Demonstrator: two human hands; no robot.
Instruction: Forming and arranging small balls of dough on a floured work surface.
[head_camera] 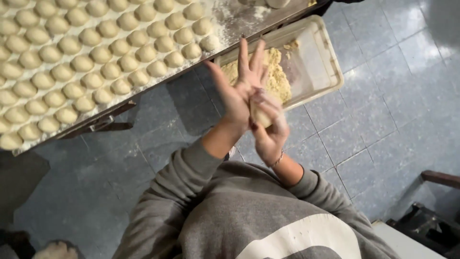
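A pale lump of dough (259,118) is pressed between my two palms, in front of my chest. My left hand (238,85) stands almost upright with its fingers spread wide, backing the dough. My right hand (269,125) curls over the lump from the near side, with a thin bracelet at its wrist. Both arms wear grey sleeves pushed up the forearm. Just beyond my fingertips lies a white plastic tray (326,56) holding crumbly yellowish dough (275,73).
A floured metal table (242,17) at the upper left carries several rows of shaped dough pieces (91,55). Grey floor tiles (393,96) lie below. Dark furniture (433,213) stands at the lower right corner.
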